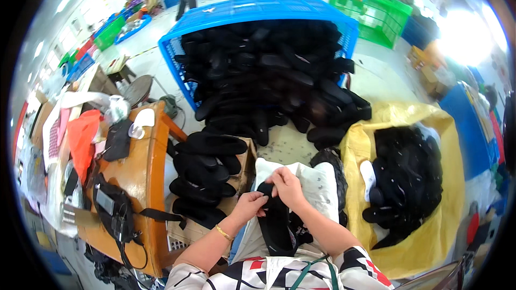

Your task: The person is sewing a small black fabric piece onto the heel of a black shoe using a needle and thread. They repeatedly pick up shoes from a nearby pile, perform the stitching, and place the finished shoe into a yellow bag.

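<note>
Over my lap, a black cloth shoe (277, 228) lies lengthwise between my hands, one end toward my body. My left hand (250, 207), with a gold bracelet at the wrist, pinches the left edge near the shoe's far end. My right hand (286, 187) has its fingers bent and closed on that same far end. Whether anything small is between the fingertips, I cannot tell. Beneath the shoe, a white cloth (314, 180) covers my lap. Several similar black shoes (201, 169) are stacked on a cardboard box just left of my hands.
Ahead, a tipped blue crate (258, 6) spills black shoes (263, 70) onto the floor. A yellow sack (454, 182) on the right holds more black pieces. At left stands a wooden table (142, 166) with a black bag (113, 209). Farther back is a green crate (371, 13).
</note>
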Demonstrator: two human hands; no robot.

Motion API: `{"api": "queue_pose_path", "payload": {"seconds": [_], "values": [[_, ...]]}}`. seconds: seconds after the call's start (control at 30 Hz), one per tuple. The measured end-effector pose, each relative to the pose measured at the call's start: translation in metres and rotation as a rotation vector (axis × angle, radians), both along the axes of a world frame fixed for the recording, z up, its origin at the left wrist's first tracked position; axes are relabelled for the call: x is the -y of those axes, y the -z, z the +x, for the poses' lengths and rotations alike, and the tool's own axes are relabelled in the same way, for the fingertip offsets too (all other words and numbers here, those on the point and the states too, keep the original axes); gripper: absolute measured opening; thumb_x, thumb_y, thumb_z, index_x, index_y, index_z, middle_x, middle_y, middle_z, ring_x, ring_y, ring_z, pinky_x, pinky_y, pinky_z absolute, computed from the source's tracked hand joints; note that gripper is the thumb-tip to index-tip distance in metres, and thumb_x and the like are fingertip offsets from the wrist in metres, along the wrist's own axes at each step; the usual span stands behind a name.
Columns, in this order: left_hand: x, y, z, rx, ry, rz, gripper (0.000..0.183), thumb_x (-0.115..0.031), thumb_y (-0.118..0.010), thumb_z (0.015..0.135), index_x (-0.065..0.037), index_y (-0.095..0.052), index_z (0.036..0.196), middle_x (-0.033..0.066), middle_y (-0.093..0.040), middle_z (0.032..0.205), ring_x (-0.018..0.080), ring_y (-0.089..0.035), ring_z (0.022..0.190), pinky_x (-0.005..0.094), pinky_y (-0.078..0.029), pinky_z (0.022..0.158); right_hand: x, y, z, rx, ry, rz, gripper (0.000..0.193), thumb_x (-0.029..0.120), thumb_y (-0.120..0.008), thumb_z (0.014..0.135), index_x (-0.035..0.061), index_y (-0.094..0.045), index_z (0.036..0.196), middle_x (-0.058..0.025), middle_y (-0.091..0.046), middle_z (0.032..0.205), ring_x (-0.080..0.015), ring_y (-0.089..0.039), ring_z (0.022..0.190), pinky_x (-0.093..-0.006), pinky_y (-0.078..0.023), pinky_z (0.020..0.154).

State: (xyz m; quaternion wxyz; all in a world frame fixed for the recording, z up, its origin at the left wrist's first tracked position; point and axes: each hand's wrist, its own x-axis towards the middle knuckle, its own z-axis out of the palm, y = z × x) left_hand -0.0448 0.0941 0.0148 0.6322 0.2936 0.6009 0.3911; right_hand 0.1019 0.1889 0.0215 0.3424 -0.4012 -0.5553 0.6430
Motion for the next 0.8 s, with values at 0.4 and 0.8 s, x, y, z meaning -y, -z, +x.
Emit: {"api": "queue_pose_path", "payload": {"seconds": [0.4,0.8], "values": [[-0.002,0.01,0.001,-0.023,0.057,0.027,0.025,-0.026,-0.061,0.099,-0.006,-0.066,0.085,0.0007,-0.066,0.076,0.0058,-0.06,0.056,0.0203,-0.05,0.054,-0.014,-0.027,0.108,-0.352,0.191,-0.256,0.007,0.012,-0.058,0.1,0.0073,-0.06,0.096,0.0044,-0.045,0.06,-0.0061,-0.042,0.048,-0.0227,-0.034,0.045],[0.014,-0.035,0.03,-1.424,0.371,0.949,0.027,-0.016,-0.064,0.077,-0.006,-0.061,0.101,0.0055,-0.051,0.083,0.0218,-0.058,0.077,0.0336,-0.05,0.059,0.02,-0.02,0.093,0.872,-0.206,0.975,0.018,0.02,-0.074,0.081,0.0041,-0.067,0.084,-0.0139,-0.063,0.079,-0.0352,-0.062,0.078,-0.0459,-0.05,0.068]]}}
